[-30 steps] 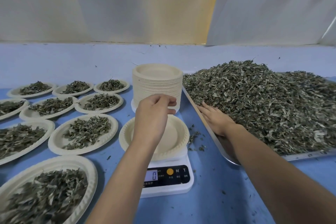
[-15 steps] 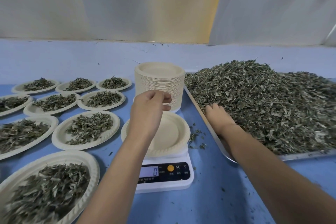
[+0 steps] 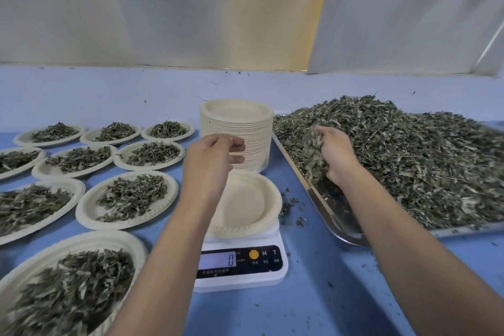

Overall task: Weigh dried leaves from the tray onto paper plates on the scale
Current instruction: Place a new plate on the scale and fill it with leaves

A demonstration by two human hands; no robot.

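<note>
A white digital scale (image 3: 240, 267) stands in front of me, its display reading 0. On it lies an empty paper plate (image 3: 251, 204). My left hand (image 3: 210, 163) hovers above the plate's far left side with loosely curled fingers and holds nothing. To the right, a metal tray (image 3: 335, 224) carries a large heap of dried leaves (image 3: 409, 158). My right hand (image 3: 332, 155) is lifted over the tray's left edge and grips a handful of leaves (image 3: 313, 155).
A tall stack of paper plates (image 3: 237, 133) stands just behind the scale. Several filled plates (image 3: 128, 199) cover the blue table (image 3: 313, 308) on the left. Loose leaf crumbs (image 3: 291, 207) lie between scale and tray. A white wall stands behind.
My right hand dug into the heap at the tray's edge and has risen with a handful of leaves. My left hand stayed above the plate.
</note>
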